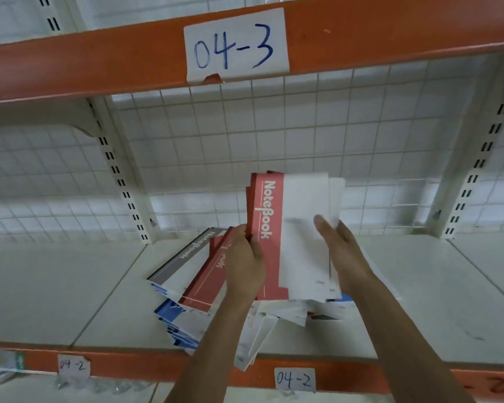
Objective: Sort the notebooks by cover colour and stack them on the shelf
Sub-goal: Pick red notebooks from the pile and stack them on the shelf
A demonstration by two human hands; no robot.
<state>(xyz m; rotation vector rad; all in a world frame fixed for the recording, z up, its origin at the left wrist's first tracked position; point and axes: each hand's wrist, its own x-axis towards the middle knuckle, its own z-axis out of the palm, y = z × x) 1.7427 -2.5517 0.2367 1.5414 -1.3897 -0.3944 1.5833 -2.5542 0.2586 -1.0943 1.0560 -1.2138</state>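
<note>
A bundle of red-banded, white-covered paper notebooks (291,228) is held upright above the white metal shelf board (419,286), just over a loose heap of mixed notebooks (204,286). In that heap a grey-banded cover (181,257), further red ones and blue-banded covers (169,312) are fanned at odd angles. The bundle's spine edge is clasped by the left hand (245,263), with fingers curled round it. The opposite edge is pinched by the right hand (341,251), with the thumb pressed on the front cover and the fingers hidden behind. The step in hand is judged to be the gathering of the reds into one block. It is best done if the uneven edges, seen stepped at the top and right, are tapped square on the board before the bundle is set down. A bare stretch of board to the right, well apart from the heap, should be chosen, so that colours are not mixed again. Some pale covers overhang the shelf's front lip and could be knocked off, so care is advised there.
</note>
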